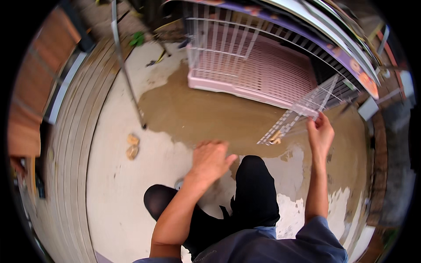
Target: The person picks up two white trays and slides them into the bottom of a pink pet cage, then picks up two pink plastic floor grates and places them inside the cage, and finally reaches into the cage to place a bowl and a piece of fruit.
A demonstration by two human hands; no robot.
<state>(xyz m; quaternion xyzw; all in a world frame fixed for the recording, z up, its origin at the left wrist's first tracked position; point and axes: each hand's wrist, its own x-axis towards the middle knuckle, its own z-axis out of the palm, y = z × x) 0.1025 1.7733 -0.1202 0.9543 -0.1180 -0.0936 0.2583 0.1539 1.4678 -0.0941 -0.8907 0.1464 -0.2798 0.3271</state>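
Observation:
A wire pet cage (221, 50) with a pink slatted floor tray (263, 52) stands in front of me. Its white wire door (302, 105) is swung out toward me, and a tan catch (275, 138) sits at its lower end. My right hand (322, 133) pinches the near edge of this door between thumb and fingers. Over the wet ground, in front of my knees, my left hand (210, 160) hovers palm down with the thumb apart. It is slightly blurred and holds nothing I can see.
Brown wet ground (197, 114) spreads in front of the cage. A thin metal pole (125, 65) leans at the left, with two tan lumps (132, 147) near its foot. Wooden decking (83, 109) borders the left side. Flat sheets (351, 48) lie over the cage top.

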